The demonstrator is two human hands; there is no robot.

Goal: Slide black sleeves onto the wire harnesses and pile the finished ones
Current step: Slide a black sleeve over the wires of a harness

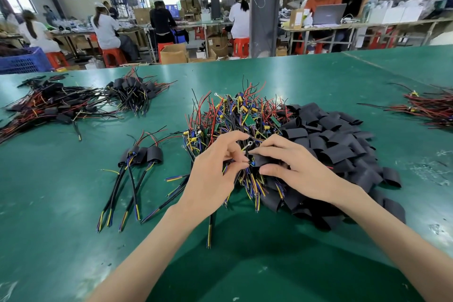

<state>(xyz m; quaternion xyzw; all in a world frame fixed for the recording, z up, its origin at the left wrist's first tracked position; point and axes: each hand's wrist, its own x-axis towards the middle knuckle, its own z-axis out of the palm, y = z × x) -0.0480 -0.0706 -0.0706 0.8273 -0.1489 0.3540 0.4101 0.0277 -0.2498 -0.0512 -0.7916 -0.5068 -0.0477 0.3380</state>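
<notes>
Head view: the person's left grip [213, 169] pinches a harness [210, 228] near its top end, over the near edge of the heap of bare harnesses [235, 115]. The right grip [294, 167] holds one black sleeve [259, 160] between thumb and fingers, and the sleeve touches that harness end. Fingers hide how far on the sleeve is. The sleeve pile [338, 144] lies just right of the heap. Three done ones [142, 154] lie to the left on the green surface [269, 265]. Bigger done piles [61, 105] sit farther left.

To do this step well, the sleeve's mouth should be squeezed round and open. The loose wires should be bunched so none poke outside. The left grip should hold tight while the sleeve goes straight on. Next, the harness likely goes with the three done ones.
</notes>
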